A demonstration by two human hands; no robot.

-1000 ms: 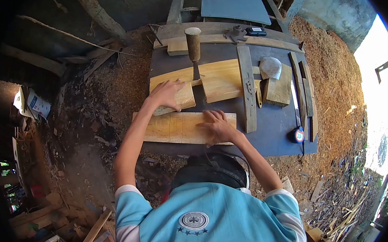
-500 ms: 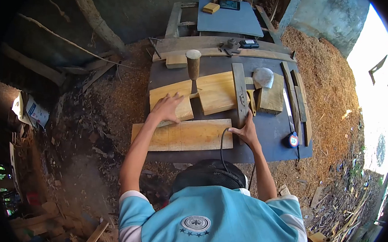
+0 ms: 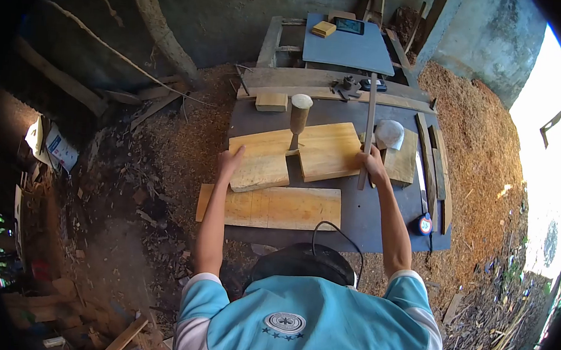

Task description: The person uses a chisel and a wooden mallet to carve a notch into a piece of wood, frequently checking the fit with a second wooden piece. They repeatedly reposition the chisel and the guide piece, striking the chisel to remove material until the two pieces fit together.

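My left hand (image 3: pixel 230 164) grips the left end of a pale wooden board (image 3: pixel 260 164), thumb on top and most fingers hidden. My right hand (image 3: pixel 373 164) is closed around the lower part of a long, narrow wooden bar (image 3: pixel 370 116), which stands on edge by the right end of a second board (image 3: pixel 331 151). A narrow tongue of wood (image 3: pixel 292 153) bridges the small gap between the two boards. Behind that gap rises a wooden mallet (image 3: pixel 299 116) with a pale round top. Nearer my body lies a flat plank (image 3: pixel 270 207) with pencil lines.
On the dark table (image 3: pixel 381 224), a whitish rounded object (image 3: pixel 389 134) rests on a wood block (image 3: pixel 400 160). A tape measure (image 3: pixel 425 223), partly drawn out, lies near several strips (image 3: pixel 439 161). Behind are a small block (image 3: pixel 271 101) and a phone (image 3: pixel 349 25).
My left hand has moved from the left board's top to its left end. My right hand has raised the bar and turned it on edge. The two boards now sit closer together.
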